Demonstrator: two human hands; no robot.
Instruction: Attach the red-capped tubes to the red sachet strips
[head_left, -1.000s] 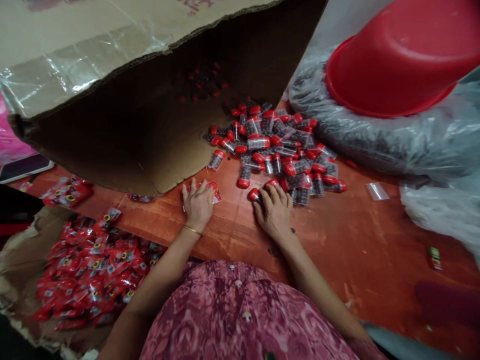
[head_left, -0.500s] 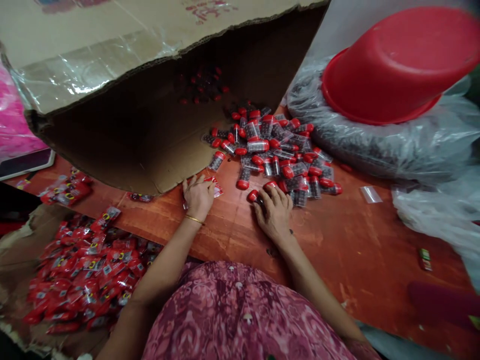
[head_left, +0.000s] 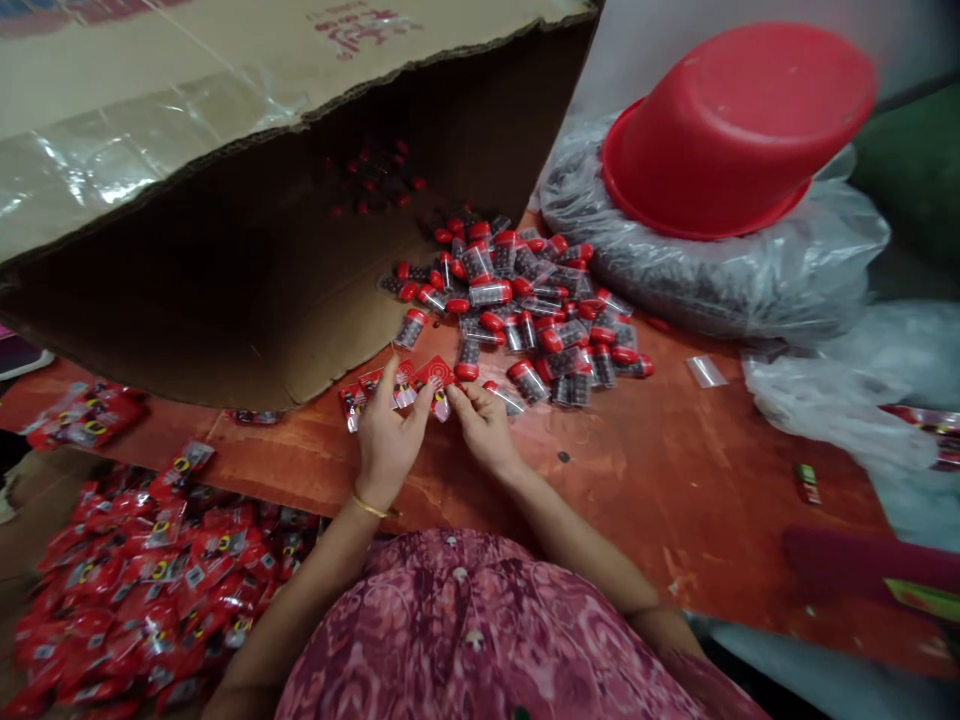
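Near the front of the table, my left hand [head_left: 391, 438] pinches a small red printed packet [head_left: 436, 373] between thumb and fingers. My right hand [head_left: 484, 425] meets it from the other side, thumb and fingertips closed on the packet's right edge. More red printed packets [head_left: 356, 398] lie beside and partly behind my left hand. Just beyond my right hand lie small clear bottles with red caps [head_left: 528, 381], filled with dark beads. They belong to a loose pile [head_left: 517, 290] that spreads from the mouth of a cardboard box [head_left: 322, 340].
Filled red packets [head_left: 142, 590] are heaped at the lower left, with a smaller group [head_left: 88, 412] on the table [head_left: 637, 500]. Back right, a red tub [head_left: 742, 130] rests upside down on a clear bag [head_left: 675, 290] of dark contents. A clear plastic piece [head_left: 706, 371] lies nearby.
My right hand has left the red-capped bottles and moved left to the packet. My left hand has lifted from the table with a packet pinched in it. The view has shifted slightly.
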